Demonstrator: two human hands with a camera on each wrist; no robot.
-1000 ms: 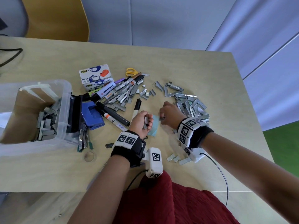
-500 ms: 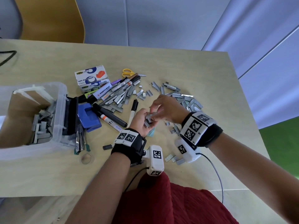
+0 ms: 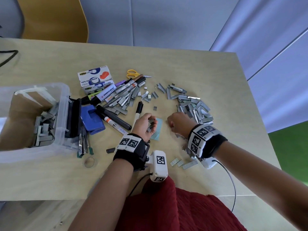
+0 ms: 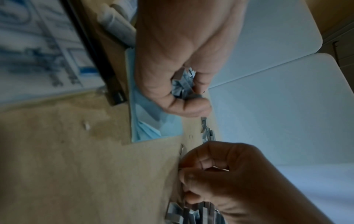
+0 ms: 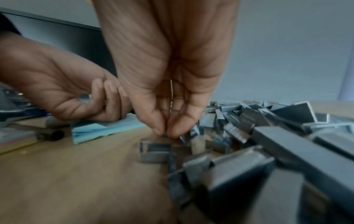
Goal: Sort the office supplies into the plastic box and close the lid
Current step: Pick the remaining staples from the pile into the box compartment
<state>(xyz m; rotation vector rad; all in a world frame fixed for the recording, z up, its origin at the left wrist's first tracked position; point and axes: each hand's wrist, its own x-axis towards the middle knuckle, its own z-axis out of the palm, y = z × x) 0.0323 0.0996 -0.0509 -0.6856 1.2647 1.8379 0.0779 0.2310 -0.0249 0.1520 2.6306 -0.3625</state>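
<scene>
Pale wooden table (image 3: 191,64), grey wall behind. Clear plastic box (image 3: 64,114) at table's left edge, lid off, grey staple strips (image 3: 43,129) heaped inside. Left hand (image 3: 145,126), fingers curled, cups handful of staples (image 4: 182,85) above light blue paper pad (image 3: 157,130). Right hand (image 3: 179,124) pinches small staple piece at edge of loose staple pile (image 3: 196,107). Black markers (image 3: 115,117), blue hole punch (image 3: 92,119), yellow scissors (image 3: 132,73) between box and pile.

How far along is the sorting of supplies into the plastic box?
Early on. Done: some staple strips lie in the plastic box. In hand: the left hand holds a bunch of staples; the right hand pinches one at the staple pile. Left: that pile, the markers, hole punch, tape dispenser boxes, then the lid.
</scene>
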